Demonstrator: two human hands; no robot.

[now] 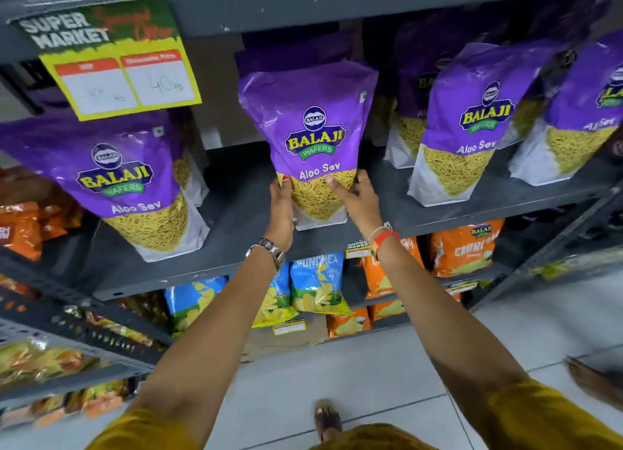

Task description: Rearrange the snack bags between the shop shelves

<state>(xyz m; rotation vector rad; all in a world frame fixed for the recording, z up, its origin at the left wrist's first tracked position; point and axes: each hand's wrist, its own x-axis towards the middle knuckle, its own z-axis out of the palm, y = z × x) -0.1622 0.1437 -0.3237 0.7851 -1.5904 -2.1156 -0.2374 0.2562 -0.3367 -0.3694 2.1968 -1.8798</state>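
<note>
A purple Balaji Aloo Sev bag point(312, 125) stands upright at the middle of the grey metal shelf point(236, 213), near its front edge. My left hand point(281, 210) grips the bag's lower left side and my right hand point(359, 200) grips its lower right side. Another Aloo Sev bag point(124, 179) stands to the left on the same shelf. More Aloo Sev bags point(468, 129) stand to the right, some behind others.
A green and yellow price sign point(111, 58) hangs from the shelf above at the left. Blue chip bags point(317, 284) and orange chip bags point(463, 247) fill the shelves below. A second rack point(67, 341) with snack packets is at the lower left. Tiled floor lies below.
</note>
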